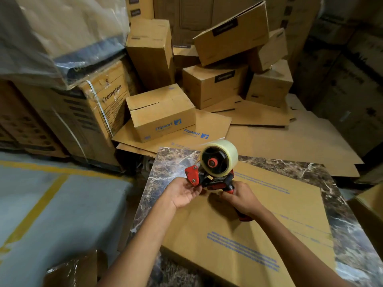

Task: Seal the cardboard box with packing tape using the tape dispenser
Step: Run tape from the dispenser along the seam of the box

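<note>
1. The right grip (241, 200) is wrapped tight around the handle of the red-and-black tape dispenser (209, 179) and holds it in the air, with the clear tape roll (224, 154) above and beyond the knuckles.
2. The left grip (183, 193) is half curled, palm up, with its fingertips at the dispenser's red front plate. Whether it pinches a loose tape end cannot be told, since the tape is clear.
3. The step in hand looks like freeing the tape end. To do it well, keep the right grip steady, draw a short tail straight out over the roller, and keep fingers off the toothed cutter.
4. The flattened brown cardboard box with blue print (259, 224) lies directly beneath both grips and reaches towards the person and out to the right grip's side. It rests on the dark marble-patterned table (165, 168).
5. The box lies flat, so it probably needs forming before any seam is taped.
</note>
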`<state>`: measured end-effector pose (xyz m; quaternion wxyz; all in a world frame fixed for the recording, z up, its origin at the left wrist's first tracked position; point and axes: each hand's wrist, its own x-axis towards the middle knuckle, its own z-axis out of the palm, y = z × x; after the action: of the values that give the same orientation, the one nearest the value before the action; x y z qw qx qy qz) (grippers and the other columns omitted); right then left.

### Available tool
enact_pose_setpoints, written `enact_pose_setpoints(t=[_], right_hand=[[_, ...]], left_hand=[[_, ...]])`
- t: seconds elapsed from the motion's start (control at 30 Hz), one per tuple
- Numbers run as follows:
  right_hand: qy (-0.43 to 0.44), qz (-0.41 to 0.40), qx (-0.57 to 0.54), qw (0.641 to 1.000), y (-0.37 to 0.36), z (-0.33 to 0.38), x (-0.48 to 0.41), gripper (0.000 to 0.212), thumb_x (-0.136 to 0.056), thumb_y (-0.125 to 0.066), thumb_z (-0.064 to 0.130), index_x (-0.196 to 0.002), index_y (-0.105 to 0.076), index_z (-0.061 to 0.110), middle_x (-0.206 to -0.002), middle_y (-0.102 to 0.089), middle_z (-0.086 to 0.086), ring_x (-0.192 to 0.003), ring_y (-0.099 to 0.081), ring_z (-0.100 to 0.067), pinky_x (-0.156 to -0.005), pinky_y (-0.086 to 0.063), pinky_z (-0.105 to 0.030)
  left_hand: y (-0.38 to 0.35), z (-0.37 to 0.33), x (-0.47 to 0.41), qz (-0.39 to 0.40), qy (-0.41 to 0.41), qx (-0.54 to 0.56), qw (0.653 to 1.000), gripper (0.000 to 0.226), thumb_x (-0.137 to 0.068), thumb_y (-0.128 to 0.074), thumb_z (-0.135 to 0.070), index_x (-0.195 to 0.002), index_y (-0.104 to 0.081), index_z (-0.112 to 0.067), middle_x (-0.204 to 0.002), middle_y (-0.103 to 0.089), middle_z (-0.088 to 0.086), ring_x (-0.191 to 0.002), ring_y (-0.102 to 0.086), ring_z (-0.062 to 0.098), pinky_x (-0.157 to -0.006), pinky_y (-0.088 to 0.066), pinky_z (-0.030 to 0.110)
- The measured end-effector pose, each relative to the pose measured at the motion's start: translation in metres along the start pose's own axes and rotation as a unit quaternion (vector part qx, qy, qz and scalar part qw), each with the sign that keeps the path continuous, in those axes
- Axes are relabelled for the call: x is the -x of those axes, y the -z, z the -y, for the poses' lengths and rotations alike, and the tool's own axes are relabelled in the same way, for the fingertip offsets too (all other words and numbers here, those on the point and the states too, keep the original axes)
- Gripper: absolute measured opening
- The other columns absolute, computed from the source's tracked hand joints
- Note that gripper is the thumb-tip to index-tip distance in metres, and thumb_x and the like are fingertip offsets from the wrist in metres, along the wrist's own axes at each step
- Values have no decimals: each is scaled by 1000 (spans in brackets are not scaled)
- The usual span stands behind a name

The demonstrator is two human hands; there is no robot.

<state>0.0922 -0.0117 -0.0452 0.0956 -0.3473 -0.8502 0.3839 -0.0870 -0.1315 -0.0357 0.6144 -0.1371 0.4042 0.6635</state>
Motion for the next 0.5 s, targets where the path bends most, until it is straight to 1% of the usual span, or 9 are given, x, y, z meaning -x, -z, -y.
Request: enact_pose_setpoints(t=[0.03,0.1,0.17,0.27,0.3,0.4,0.43,0.5], right_hand=[[-3,3,4,1000,0,1,0,44,-72,-65,45,-85,-64,3,-76,-67,-17,-60,-52,-21,-61,-47,-41],[-1,7,13,1000,1,4,1,47,-70,-62,51,-83,-64,6,-73,-67,-13,-63,-55,-25,-60,-46,-40],[1,4,14,1000,3,8,3,47,-68,-61,55,-80,-62,9,-70,-65,-11,-60,-52,-18,-57,-42,-37],[11,2,26,1000,4,11,3,37,-71,-62,49,-76,-60,12,-66,-62,-6,-57,-47,-11,-54,-37,-30],[15,4,30,999,4,11,2,36,-73,-63,47,-76,-60,11,-66,-62,-7,-57,-47,-12,-54,-37,-30],[31,14,47,998,4,9,-1,32,-80,-68,39,-80,-62,8,-72,-66,-13,-60,-51,-17,-58,-39,-37],[35,16,55,998,4,9,-2,30,-81,-69,36,-80,-62,8,-72,-66,-14,-61,-51,-18,-58,-39,-36],[38,16,63,997,5,9,-4,29,-82,-69,34,-80,-61,6,-70,-65,-14,-60,-50,-18,-55,-35,-33]], left_hand=[[3,-1,0,-8,-1,7,1000,26,-94,-29,6,-90,-54,6,-90,-58,20,-76,-54,28,-49,-58,31],[9,-1,-2,-12,0,24,1000,27,-94,-28,1,-95,-54,8,-92,-59,22,-79,-55,30,-52,-59,34],[14,-2,-4,-7,0,47,999,31,-93,-27,-6,-102,-54,8,-94,-60,23,-82,-57,32,-56,-61,38],[12,-4,-3,-6,-14,18,1000,27,-99,-36,-15,-99,-55,4,-89,-60,20,-77,-57,28,-52,-59,33],[9,-4,0,-8,-21,-2,1000,25,-101,-38,-15,-97,-57,2,-89,-59,19,-75,-56,26,-51,-58,32],[9,-4,-3,-24,-47,-92,994,20,-101,-39,-6,-99,-58,1,-90,-60,19,-70,-58,23,-46,-57,26],[9,-5,-3,-37,-65,-137,988,20,-101,-41,-7,-100,-59,1,-89,-62,20,-65,-61,23,-44,-55,25],[13,-5,-6,-60,-118,-235,963,18,-101,-45,-9,-96,-60,0,-81,-65,20,-53,-63,21,-40,-50,22]])
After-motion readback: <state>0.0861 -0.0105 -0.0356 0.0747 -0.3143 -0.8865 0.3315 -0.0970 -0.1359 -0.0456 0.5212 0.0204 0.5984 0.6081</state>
